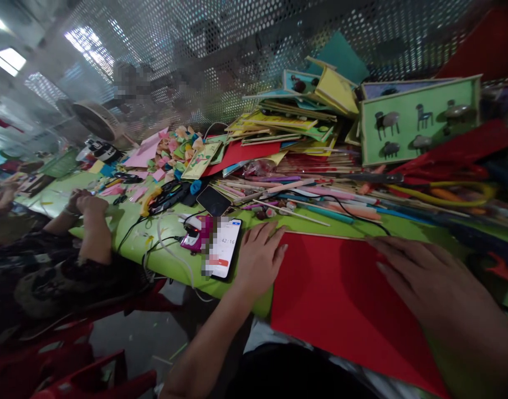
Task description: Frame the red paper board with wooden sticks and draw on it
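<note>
head cam | red sheet [332, 299] sticking out past the desk [117, 219] edge, lap-side | left hand [256, 263] on its left edge, fingers loosely spread | right hand [428, 274] over its right side, fingers stretched out too

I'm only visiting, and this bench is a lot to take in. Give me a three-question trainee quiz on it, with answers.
1. Where is the red sheet mostly, relative to the left hand and right hand?
A) left of both
B) between them
C) right of both

2. True or false: the lit phone lies left of the left hand.

3. Fill in: the large framed panel has a ____ background.

Key: 1 B; 2 true; 3 green.
</note>
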`<state>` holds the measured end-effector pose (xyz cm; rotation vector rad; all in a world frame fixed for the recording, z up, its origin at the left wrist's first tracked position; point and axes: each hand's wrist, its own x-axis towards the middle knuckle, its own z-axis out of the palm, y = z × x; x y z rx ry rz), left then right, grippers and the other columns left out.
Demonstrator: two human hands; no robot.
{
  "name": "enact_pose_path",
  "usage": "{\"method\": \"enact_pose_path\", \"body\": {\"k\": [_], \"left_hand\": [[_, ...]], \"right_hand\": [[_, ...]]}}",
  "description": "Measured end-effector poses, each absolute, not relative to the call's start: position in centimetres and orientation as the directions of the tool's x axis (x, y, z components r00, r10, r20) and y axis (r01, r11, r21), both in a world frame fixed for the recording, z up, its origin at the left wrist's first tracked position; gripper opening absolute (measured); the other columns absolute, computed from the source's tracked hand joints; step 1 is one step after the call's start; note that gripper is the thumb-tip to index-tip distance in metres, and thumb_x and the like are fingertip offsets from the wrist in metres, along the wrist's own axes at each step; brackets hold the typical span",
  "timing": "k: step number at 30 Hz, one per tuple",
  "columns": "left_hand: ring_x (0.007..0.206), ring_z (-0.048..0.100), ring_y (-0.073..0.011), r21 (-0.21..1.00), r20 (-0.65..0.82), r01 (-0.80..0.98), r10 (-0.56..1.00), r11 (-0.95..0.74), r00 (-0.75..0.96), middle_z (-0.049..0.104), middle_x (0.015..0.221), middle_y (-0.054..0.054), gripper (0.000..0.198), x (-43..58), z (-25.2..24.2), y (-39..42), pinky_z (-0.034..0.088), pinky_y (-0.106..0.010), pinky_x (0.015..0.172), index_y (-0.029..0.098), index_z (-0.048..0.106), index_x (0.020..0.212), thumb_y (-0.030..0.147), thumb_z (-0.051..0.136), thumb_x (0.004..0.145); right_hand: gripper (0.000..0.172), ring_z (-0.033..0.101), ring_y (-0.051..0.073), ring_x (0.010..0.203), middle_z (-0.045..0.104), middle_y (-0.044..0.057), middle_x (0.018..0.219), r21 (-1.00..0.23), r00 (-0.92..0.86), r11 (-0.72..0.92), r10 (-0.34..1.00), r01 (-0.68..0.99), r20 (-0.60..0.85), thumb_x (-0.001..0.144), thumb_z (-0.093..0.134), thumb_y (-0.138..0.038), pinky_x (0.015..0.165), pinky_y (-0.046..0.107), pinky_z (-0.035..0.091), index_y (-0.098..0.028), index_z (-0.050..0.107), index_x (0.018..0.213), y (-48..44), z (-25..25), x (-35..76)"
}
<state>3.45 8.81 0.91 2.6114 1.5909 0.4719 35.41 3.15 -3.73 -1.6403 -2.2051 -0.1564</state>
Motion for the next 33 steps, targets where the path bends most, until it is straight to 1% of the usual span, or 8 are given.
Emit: {"method": "enact_pose_path", "body": {"k": [3,8,15,21,23,28,31,33], "left_hand": [[0.138,0.052,-0.0299,0.163,0.218,0.863,0.871,-0.478,0.441,0.058,0.154,-0.006,0.040,3.5,0.8,8.8,0.048,-0.051,0.110,0.030,0.059,0.147,0.030,0.050,0.108],[0.139,0.051,-0.0313,0.148,0.206,0.868,0.873,-0.474,0.442,0.055,0.156,-0.006,0.040,3.4,0.5,8.8,0.048,-0.052,0.109,0.030,0.059,0.148,0.031,0.049,0.108],[0.139,0.051,-0.0314,0.130,0.178,0.874,0.878,-0.469,0.445,0.055,0.157,-0.006,0.040,3.6,0.9,8.8,0.048,-0.053,0.109,0.029,0.060,0.146,0.032,0.049,0.108],[0.141,0.050,-0.0310,0.134,0.172,0.873,0.878,-0.469,0.446,0.056,0.157,-0.006,0.039,3.8,1.1,8.7,0.048,-0.053,0.111,0.029,0.061,0.144,0.030,0.051,0.107],[0.142,0.049,-0.0316,0.154,0.169,0.876,0.886,-0.456,0.432,0.053,0.160,-0.006,0.040,3.8,1.1,8.7,0.048,-0.055,0.111,0.028,0.059,0.147,0.029,0.050,0.107],[0.144,0.049,-0.0300,0.223,0.235,0.893,0.911,-0.390,0.339,0.051,0.162,-0.007,0.042,3.2,0.9,8.8,0.045,-0.054,0.117,0.026,0.055,0.148,0.025,0.045,0.108],[0.144,0.050,-0.0291,0.234,0.257,0.889,0.907,-0.394,0.334,0.052,0.161,-0.006,0.039,3.0,0.8,8.8,0.043,-0.053,0.118,0.026,0.060,0.143,0.023,0.046,0.107],[0.143,0.050,-0.0289,0.236,0.257,0.887,0.906,-0.396,0.336,0.052,0.160,-0.006,0.038,3.0,0.8,8.8,0.044,-0.053,0.118,0.028,0.061,0.142,0.022,0.047,0.106]], "right_hand": [[0.054,0.065,0.035,0.121,0.072,0.013,0.134,-0.090,-0.279,0.329,0.895,0.940,0.349,0.102,0.034,-0.039,0.092,0.055,0.054,-0.022,0.060,0.146,3.2,-3.8,35.4],[0.052,0.066,0.034,0.116,0.073,0.012,0.133,-0.025,-0.293,0.322,0.889,0.946,0.350,0.105,0.035,-0.039,0.085,0.050,0.054,-0.020,0.061,0.145,3.1,-3.6,34.9],[0.053,0.067,0.035,0.116,0.073,0.012,0.134,-0.018,-0.289,0.312,0.897,0.950,0.334,0.104,0.030,-0.037,0.084,0.052,0.055,-0.022,0.063,0.142,3.1,-3.2,34.5],[0.056,0.068,0.036,0.117,0.074,0.012,0.134,0.010,-0.336,0.351,0.886,0.936,0.319,0.103,0.024,-0.035,0.081,0.054,0.055,-0.024,0.068,0.135,3.2,-2.4,34.3],[0.055,0.067,0.036,0.119,0.072,0.013,0.136,-0.021,-0.313,0.337,0.896,0.941,0.316,0.103,0.025,-0.037,0.084,0.054,0.055,-0.024,0.064,0.141,3.0,-2.7,34.4],[0.060,0.062,0.038,0.127,0.067,0.012,0.144,-0.140,-0.227,0.287,0.915,0.948,0.335,0.102,0.030,-0.041,0.096,0.060,0.051,-0.030,0.042,0.160,2.7,-3.6,35.1],[0.063,0.063,0.039,0.126,0.069,0.014,0.139,-0.140,-0.239,0.315,0.887,0.939,0.395,0.101,0.030,-0.037,0.094,0.060,0.051,-0.032,0.034,0.163,2.7,-3.5,35.5],[0.065,0.065,0.039,0.122,0.071,0.013,0.136,-0.112,-0.253,0.337,0.853,0.935,0.457,0.100,0.038,-0.036,0.093,0.058,0.051,-0.033,0.030,0.165,2.7,-3.1,35.7]]}}
